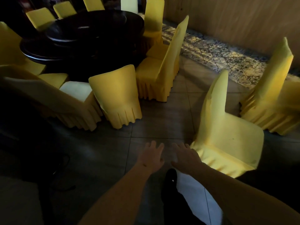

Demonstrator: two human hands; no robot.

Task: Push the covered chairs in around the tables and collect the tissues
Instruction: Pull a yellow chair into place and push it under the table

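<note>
Fingers of the left hand [152,155] are straight and slightly spread, holding nothing; it hangs in the air above the tiled floor [100,156]. Fingers of the right hand [185,155] are likewise extended and loosely spread, empty, their outer edge just beside or touching the draped seat corner of the nearest chair [227,140]; contact cannot be told for certain.

That chair, in a yellow cover, faces the viewer and stands well apart from the dark round worktop [84,34]. A second stray chair [269,95] stands beyond it to the right, near the patterned floor border. Around the worktop, one skirted chair [116,95] and a side-on chair [160,69] stand pulled back from the edge; others farther round look tucked in. No tissues can be made out; the scene is dim and partly blurred.

Judged risks: pushing on loose cloth rather than the frame would let the cover slide or bunch while the chair stays put. A push on the seat corner could swing the chair and knock its neighbour. The pleated hem could catch underfoot or drag under a leg. Poor light may leave tissues overlooked.
</note>
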